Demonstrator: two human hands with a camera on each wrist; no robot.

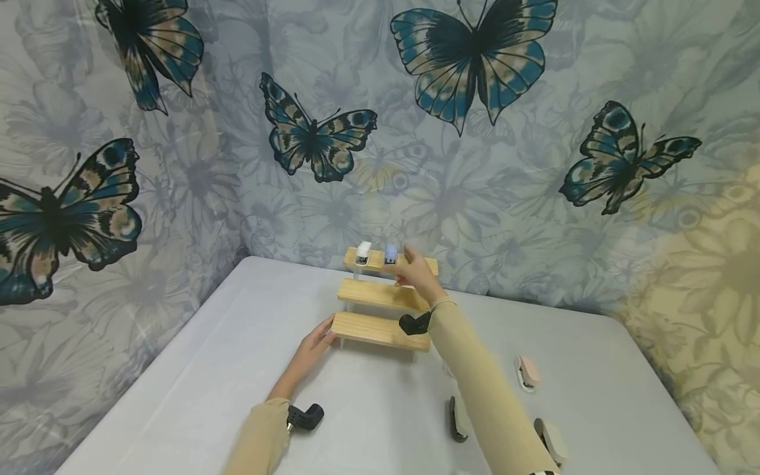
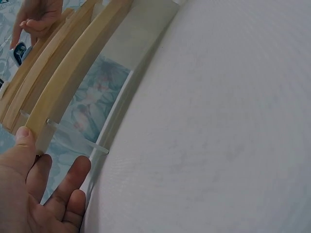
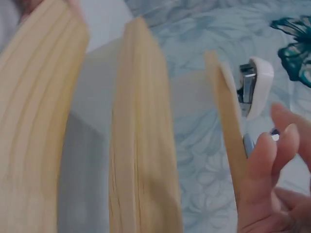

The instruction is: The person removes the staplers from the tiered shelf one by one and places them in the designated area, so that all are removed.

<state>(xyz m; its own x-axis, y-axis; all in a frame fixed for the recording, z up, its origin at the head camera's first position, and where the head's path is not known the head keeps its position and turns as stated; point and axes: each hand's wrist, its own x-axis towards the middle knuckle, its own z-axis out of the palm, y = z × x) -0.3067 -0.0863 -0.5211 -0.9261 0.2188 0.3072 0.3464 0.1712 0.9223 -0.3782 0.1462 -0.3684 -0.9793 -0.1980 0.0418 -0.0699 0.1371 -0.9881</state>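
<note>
A three-tier wooden display stand (image 1: 380,328) with clear supports stands on the white table. At the left end of its lowest board, my left hand (image 2: 36,194) holds the corner, thumb on the board and index finger curled beneath. On the top board sit a white stapler (image 1: 363,253) and, to its right, a blue stapler (image 1: 390,253). My right hand (image 1: 417,272) is at the blue stapler, its index finger raised on the right side and its thumb low in front. From the right wrist, the fingers (image 3: 262,165) hide most of the blue stapler.
To the right on the table lie a pink stapler (image 1: 528,373), a dark-based grey stapler (image 1: 458,419) beside my right sleeve (image 1: 483,376), and another grey stapler (image 1: 551,442) nearer the front. Behind the stand hangs a butterfly-patterned cloth (image 1: 445,191).
</note>
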